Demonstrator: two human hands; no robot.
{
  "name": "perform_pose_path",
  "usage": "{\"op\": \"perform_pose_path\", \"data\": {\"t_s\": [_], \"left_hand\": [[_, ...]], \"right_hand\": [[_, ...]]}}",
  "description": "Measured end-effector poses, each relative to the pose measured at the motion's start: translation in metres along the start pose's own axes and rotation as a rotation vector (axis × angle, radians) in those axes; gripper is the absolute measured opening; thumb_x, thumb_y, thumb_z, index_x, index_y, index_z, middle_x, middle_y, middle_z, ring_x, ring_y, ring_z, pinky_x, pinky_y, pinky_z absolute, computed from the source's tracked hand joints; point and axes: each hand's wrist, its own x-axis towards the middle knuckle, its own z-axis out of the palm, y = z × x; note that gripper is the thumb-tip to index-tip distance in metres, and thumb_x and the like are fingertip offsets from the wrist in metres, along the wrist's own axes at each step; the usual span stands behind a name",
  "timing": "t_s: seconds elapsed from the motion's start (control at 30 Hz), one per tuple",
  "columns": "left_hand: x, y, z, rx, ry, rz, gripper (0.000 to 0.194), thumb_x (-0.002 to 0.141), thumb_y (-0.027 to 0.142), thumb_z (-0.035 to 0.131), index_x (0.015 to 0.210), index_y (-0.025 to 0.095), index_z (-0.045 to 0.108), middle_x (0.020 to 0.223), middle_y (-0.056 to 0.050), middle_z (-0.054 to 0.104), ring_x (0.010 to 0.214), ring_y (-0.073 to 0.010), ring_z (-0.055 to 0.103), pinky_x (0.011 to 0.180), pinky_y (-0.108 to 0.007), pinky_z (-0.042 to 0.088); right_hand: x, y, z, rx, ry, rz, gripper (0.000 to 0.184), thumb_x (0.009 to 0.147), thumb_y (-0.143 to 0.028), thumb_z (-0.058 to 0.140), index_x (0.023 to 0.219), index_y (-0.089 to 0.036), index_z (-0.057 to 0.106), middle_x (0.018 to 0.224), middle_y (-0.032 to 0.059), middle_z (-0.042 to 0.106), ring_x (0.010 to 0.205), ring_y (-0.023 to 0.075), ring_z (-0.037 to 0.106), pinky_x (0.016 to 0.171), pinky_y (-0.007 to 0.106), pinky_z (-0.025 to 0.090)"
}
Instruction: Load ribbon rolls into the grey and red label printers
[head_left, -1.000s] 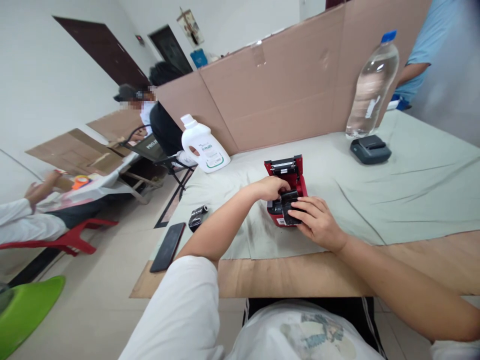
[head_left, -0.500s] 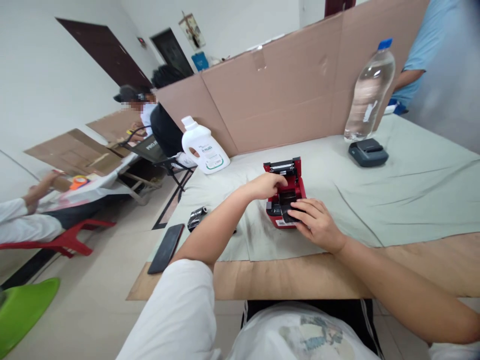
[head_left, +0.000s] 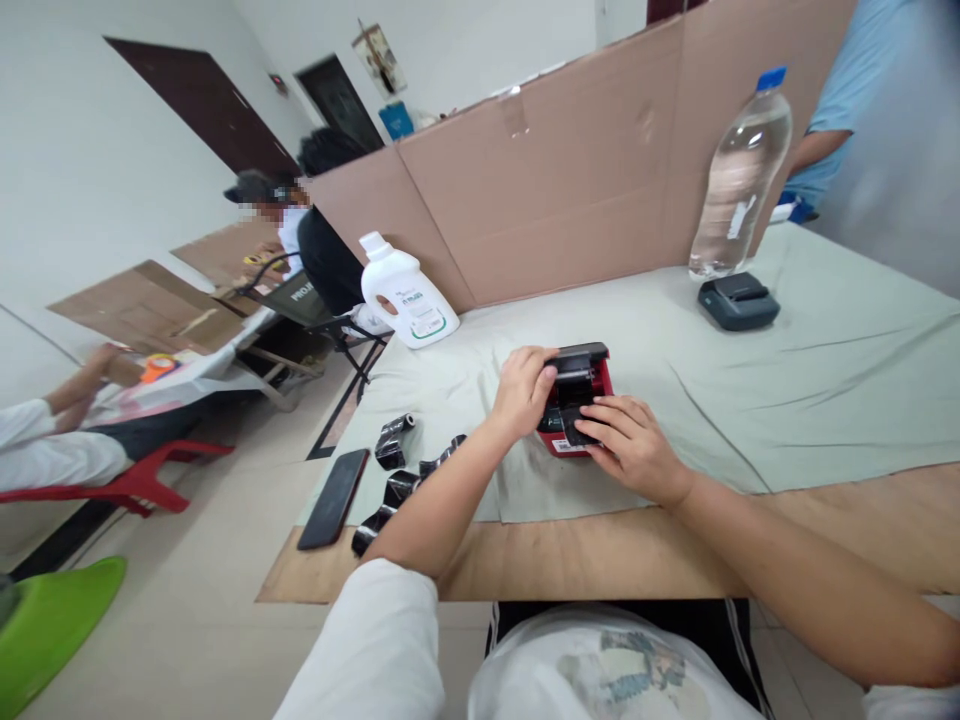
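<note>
A small red and black label printer (head_left: pixel 568 443) sits on the cloth before me, its black lid (head_left: pixel 589 352) tilted partway down. My left hand (head_left: pixel 525 388) grips the lid's left edge between thumb and fingers. At the front of the printer, a black strip (head_left: pixel 576 424) like shiny label tape comes out of the opening. My right hand (head_left: pixel 634 440) holds this strip, with fingers on top and the thumb lower down. The inside of the printer is mostly hidden by the lid and hands.
Left of my forearm lie black curled strips (head_left: pixel 395 440) and a phone (head_left: pixel 334 498). A white jug (head_left: pixel 409 292) stands at the back left. At the back right are a water bottle (head_left: pixel 742 180) and a dark device (head_left: pixel 739 301). A cardboard wall (head_left: pixel 555 190) borders the table.
My left hand has moved from inside the printer to the lid, and the lid has swung down from upright. My right hand stays on the strip.
</note>
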Motion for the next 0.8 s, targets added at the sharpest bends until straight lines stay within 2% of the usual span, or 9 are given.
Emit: {"op": "perform_pose_path", "data": {"t_s": [0.1, 0.2, 0.3, 0.4, 0.6, 0.8], "left_hand": [[-0.028, 0.014, 0.005, -0.030, 0.014, 0.027, 0.051, 0.101, 0.046, 0.026, 0.111, 0.015, 0.065, 0.107, -0.013, 0.064, 0.104, -0.0226, 0.056, 0.096, -0.041, 0.044], [-0.046, 0.018, 0.016, -0.048, 0.071, 0.040, 0.046, 0.100, 0.043, 0.031, 0.117, 0.014, 0.063, 0.112, -0.015, 0.061, 0.110, -0.0241, 0.053, 0.098, -0.044, 0.044], [-0.054, 0.014, 0.026, -0.059, 0.127, 0.045, 0.044, 0.099, 0.041, 0.034, 0.122, 0.015, 0.060, 0.117, -0.015, 0.060, 0.115, -0.0255, 0.051, 0.102, -0.047, 0.043], [-0.055, 0.010, 0.030, -0.090, 0.165, 0.075, 0.045, 0.099, 0.041, 0.033, 0.123, 0.015, 0.060, 0.116, -0.015, 0.060, 0.115, -0.0256, 0.051, 0.101, -0.048, 0.043], [-0.056, 0.009, 0.031, -0.123, 0.180, 0.079, 0.050, 0.099, 0.044, 0.028, 0.121, 0.015, 0.063, 0.113, -0.015, 0.061, 0.111, -0.0256, 0.053, 0.099, -0.048, 0.043], [-0.056, 0.010, 0.030, -0.110, 0.138, 0.021, 0.053, 0.098, 0.047, 0.027, 0.119, 0.015, 0.064, 0.112, -0.016, 0.062, 0.111, -0.0261, 0.053, 0.099, -0.048, 0.042]], "right_hand": [[-0.001, 0.001, 0.000, -0.019, 0.005, 0.001, 0.031, 0.088, -0.021, 0.060, 0.119, -0.021, 0.064, 0.123, 0.0097, 0.066, 0.123, 0.0264, 0.053, 0.103, 0.046, 0.045], [-0.001, 0.005, 0.002, -0.039, 0.021, 0.023, 0.046, 0.087, -0.030, 0.064, 0.130, -0.019, 0.055, 0.132, 0.0145, 0.059, 0.130, 0.0305, 0.048, 0.105, 0.050, 0.044], [0.000, 0.012, 0.004, -0.061, -0.007, 0.048, 0.065, 0.086, -0.040, 0.064, 0.142, -0.016, 0.041, 0.137, 0.0173, 0.056, 0.135, 0.0331, 0.044, 0.108, 0.053, 0.040], [0.002, 0.017, 0.005, -0.090, -0.053, 0.072, 0.075, 0.085, -0.049, 0.063, 0.146, -0.014, 0.035, 0.132, 0.0175, 0.059, 0.131, 0.0330, 0.049, 0.106, 0.052, 0.040], [0.005, 0.018, 0.002, -0.103, -0.066, 0.148, 0.076, 0.082, -0.062, 0.061, 0.139, -0.016, 0.044, 0.123, 0.0175, 0.065, 0.116, 0.0332, 0.060, 0.096, 0.047, 0.042], [0.005, 0.017, 0.002, -0.062, -0.080, 0.173, 0.073, 0.082, -0.061, 0.062, 0.137, -0.017, 0.046, 0.123, 0.0165, 0.065, 0.116, 0.0333, 0.059, 0.097, 0.047, 0.042]]}}
